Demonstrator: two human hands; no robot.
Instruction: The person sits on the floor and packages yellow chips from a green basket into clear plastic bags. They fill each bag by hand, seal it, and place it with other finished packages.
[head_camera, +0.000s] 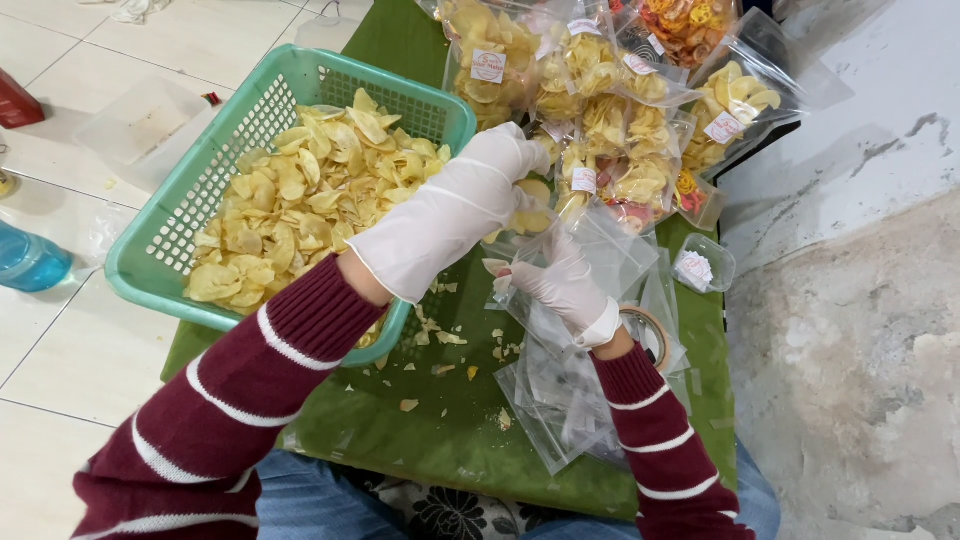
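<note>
My left hand (470, 195), in a white glove, reaches over the corner of a green plastic basket (150, 260) and holds a few yellow chips (535, 195) at the mouth of a clear plastic bag (600, 250). My right hand (560, 285), also gloved, grips that bag from below and holds it upright. The basket is heaped with yellow chips (300, 200). Both arms wear dark red sleeves with white stripes.
Several filled, labelled chip bags (610, 110) pile up at the back. Empty clear bags (560, 390) and a tape roll (650, 330) lie on the green cloth (440, 430), with crumbs scattered. A blue bottle (30, 262) and a clear tray (145, 125) sit on the tiled floor at left.
</note>
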